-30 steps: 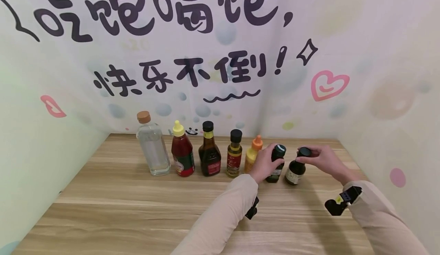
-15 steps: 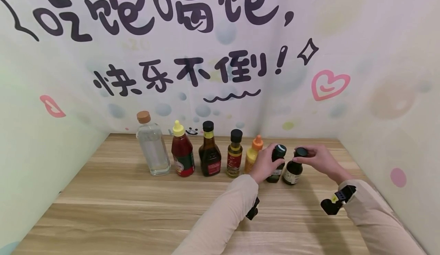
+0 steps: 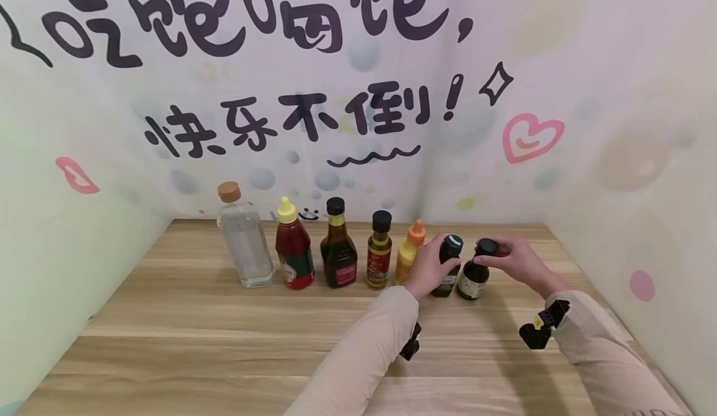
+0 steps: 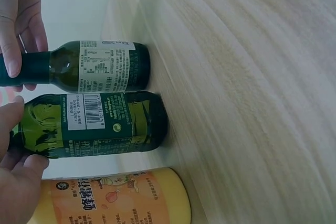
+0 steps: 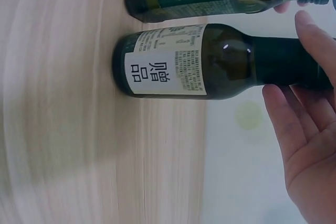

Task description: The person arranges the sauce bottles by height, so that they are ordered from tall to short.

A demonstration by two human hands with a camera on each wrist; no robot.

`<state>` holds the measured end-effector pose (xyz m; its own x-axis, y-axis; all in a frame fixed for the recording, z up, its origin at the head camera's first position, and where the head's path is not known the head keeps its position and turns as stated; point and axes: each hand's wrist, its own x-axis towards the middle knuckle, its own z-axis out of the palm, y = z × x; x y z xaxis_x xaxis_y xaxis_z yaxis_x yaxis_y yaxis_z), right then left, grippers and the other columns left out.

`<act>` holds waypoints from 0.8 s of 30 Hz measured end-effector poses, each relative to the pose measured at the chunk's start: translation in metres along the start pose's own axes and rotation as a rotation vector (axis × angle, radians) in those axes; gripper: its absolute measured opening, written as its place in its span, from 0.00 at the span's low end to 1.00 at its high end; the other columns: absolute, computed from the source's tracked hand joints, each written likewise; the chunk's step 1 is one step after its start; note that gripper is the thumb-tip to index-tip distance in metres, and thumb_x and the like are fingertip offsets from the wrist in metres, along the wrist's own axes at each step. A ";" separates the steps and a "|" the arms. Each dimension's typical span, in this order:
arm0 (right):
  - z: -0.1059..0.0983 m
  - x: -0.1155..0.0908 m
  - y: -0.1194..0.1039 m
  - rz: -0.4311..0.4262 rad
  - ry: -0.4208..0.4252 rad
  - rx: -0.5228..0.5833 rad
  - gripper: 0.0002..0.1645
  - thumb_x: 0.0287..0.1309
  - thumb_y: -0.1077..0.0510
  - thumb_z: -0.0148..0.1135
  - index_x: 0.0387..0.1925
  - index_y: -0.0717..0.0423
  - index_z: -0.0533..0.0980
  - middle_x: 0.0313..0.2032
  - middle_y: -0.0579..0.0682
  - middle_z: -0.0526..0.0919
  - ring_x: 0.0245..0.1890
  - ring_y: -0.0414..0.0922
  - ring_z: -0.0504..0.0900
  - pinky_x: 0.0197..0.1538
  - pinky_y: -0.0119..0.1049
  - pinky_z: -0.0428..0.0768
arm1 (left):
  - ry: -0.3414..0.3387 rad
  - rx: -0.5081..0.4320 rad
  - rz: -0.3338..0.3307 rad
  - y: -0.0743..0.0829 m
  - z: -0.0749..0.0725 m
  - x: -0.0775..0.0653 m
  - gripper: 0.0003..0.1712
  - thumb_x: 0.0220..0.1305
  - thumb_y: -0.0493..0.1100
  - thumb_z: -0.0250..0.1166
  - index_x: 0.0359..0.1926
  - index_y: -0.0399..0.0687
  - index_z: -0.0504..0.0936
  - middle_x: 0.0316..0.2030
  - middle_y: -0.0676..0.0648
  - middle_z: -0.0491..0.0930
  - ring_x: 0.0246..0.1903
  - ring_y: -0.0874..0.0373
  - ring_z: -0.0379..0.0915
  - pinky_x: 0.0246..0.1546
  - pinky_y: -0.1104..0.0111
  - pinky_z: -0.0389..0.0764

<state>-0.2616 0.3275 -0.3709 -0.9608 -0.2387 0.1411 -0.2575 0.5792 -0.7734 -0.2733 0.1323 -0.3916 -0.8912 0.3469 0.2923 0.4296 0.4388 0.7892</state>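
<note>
In the head view, my left hand [image 3: 428,269] grips the upper part of a dark green glass bottle [image 3: 445,285] that stands upright on the wooden table. The left wrist view shows its barcode label. Beside it, at the right end of the row, stands another dark green bottle [image 3: 472,284] with a pale label. My right hand [image 3: 518,259] pinches its neck just below the dark top between thumb and fingers. Only a narrow gap parts the two bottles, as the right wrist view also shows. A yellow squeeze bottle [image 3: 407,259] with an orange tip is partly hidden behind my left hand.
Leftward along the row stand an oil bottle [image 3: 379,259] with a red label, a brown sauce bottle [image 3: 338,254], a red squeeze bottle [image 3: 294,251] and a clear bottle [image 3: 245,245] with a cork-coloured cap. A printed cloth wall [image 3: 269,173] rises behind the table [image 3: 224,341].
My right hand has moved left with the pale-labelled bottle, bringing it closer to the other green bottle. My left hand keeps its grip in place. The head view has shifted slightly.
</note>
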 end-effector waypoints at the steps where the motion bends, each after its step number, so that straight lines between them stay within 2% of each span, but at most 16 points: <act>1: 0.000 0.000 0.000 -0.005 0.001 0.000 0.24 0.48 0.55 0.65 0.44 0.68 0.73 0.35 0.59 0.81 0.32 0.38 0.80 0.35 0.33 0.77 | 0.000 0.000 0.002 0.000 0.000 -0.001 0.22 0.54 0.41 0.63 0.51 0.47 0.70 0.45 0.49 0.76 0.42 0.62 0.72 0.44 0.73 0.72; 6: 0.001 -0.002 0.000 0.005 0.000 0.018 0.24 0.49 0.55 0.64 0.45 0.67 0.73 0.36 0.60 0.80 0.33 0.38 0.80 0.36 0.37 0.77 | -0.003 -0.015 -0.002 0.001 0.000 -0.002 0.22 0.55 0.41 0.63 0.52 0.47 0.70 0.45 0.49 0.76 0.42 0.61 0.72 0.44 0.73 0.72; 15: 0.001 -0.008 0.000 0.029 -0.004 0.048 0.25 0.50 0.53 0.63 0.46 0.65 0.72 0.38 0.60 0.80 0.36 0.40 0.80 0.38 0.38 0.77 | 0.003 -0.026 -0.014 0.003 0.004 -0.003 0.22 0.56 0.40 0.62 0.52 0.46 0.70 0.46 0.48 0.75 0.43 0.60 0.72 0.45 0.71 0.72; 24: 0.003 -0.005 0.002 0.008 0.003 0.070 0.25 0.49 0.54 0.64 0.47 0.65 0.72 0.38 0.60 0.79 0.34 0.40 0.80 0.38 0.41 0.77 | 0.024 -0.041 -0.001 0.002 0.003 -0.004 0.21 0.56 0.39 0.62 0.51 0.45 0.70 0.46 0.47 0.76 0.43 0.59 0.72 0.45 0.70 0.72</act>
<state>-0.2573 0.3278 -0.3748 -0.9630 -0.2319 0.1370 -0.2425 0.5252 -0.8157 -0.2688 0.1346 -0.3933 -0.8950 0.3265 0.3038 0.4228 0.4044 0.8110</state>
